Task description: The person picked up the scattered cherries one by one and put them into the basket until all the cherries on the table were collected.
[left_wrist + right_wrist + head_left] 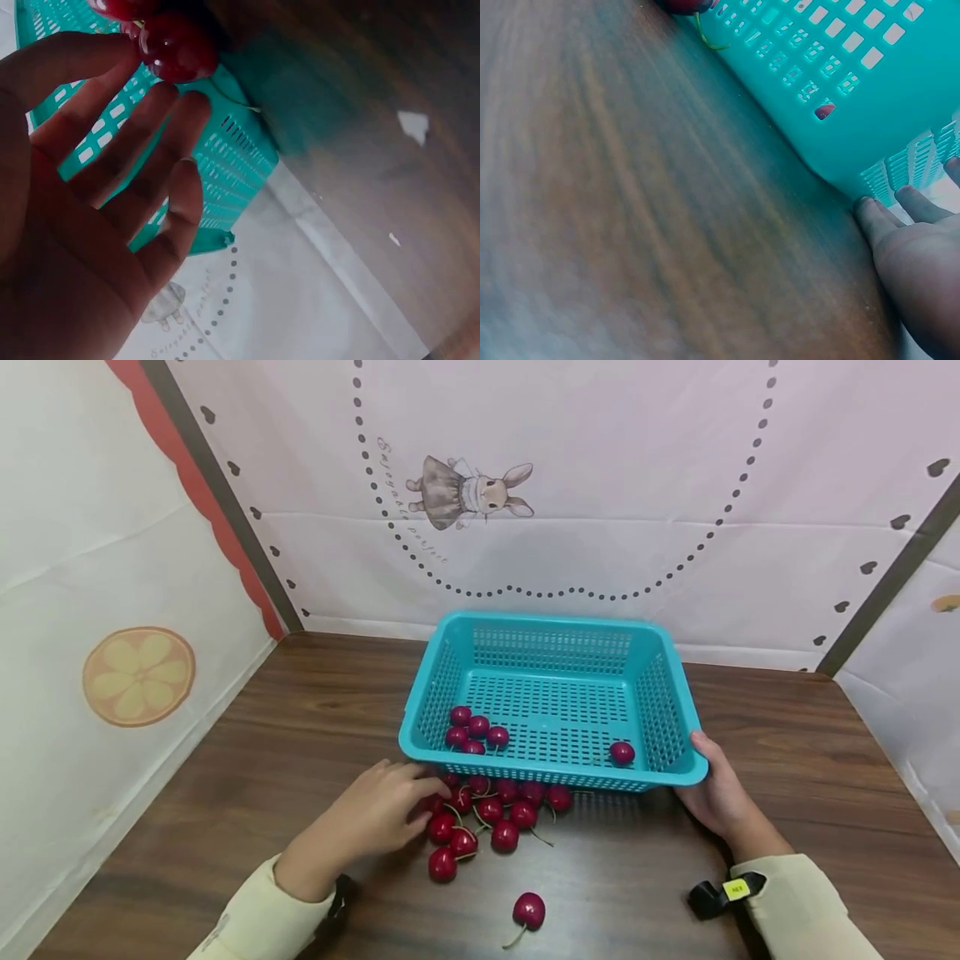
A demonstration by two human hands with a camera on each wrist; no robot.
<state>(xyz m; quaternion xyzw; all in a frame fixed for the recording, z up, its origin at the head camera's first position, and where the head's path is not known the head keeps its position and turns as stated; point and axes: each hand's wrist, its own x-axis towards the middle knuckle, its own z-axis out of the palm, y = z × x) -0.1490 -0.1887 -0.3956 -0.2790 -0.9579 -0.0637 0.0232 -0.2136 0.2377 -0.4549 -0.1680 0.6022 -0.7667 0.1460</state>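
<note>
A turquoise plastic basket [551,768] sits on the table with several dark red cherries [477,726] at its left front and a single cherry [622,753] at its right. A pile of cherries with green stems [505,836] lies against its front wall. At the left edge of this pile is my left hand [386,806], its fingertips right at a cherry [178,46] in the left wrist view, the other fingers loosely spread. My right hand [716,793] holds the basket's right front corner, thumb up at the rim; in the right wrist view its fingers [922,206] lie along the end wall.
One loose cherry [529,911] lies nearer the front of the brown wooden table [600,893]. Behind the basket stands a pale printed cloth wall [622,468] with a rabbit picture [468,493]. More cloth [142,577] closes off the left side.
</note>
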